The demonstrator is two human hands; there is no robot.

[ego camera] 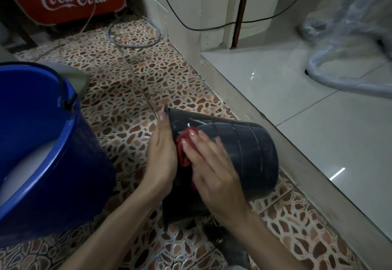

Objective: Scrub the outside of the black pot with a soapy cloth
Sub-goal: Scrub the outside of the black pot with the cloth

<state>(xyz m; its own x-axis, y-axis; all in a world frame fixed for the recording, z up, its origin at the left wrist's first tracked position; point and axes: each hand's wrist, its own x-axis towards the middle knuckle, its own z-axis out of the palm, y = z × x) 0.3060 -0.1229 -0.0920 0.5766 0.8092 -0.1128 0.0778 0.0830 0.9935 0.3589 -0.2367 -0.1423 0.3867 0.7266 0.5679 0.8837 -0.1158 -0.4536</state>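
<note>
Black pot [244,153] lies on its side on the pebble-pattern floor tiles [131,91], rim toward the blue bucket [42,142], base toward the raised pale step [318,121]. Left hand [162,153] lies flat against the rim end, fingers extended, steadying the pot. Right hand [212,163] presses a red cloth [184,151] onto the pot's upper side wall, fingers slightly curled over the cloth. Right hand blurred. Bucket stands just left of the pot, apart from it.
</note>
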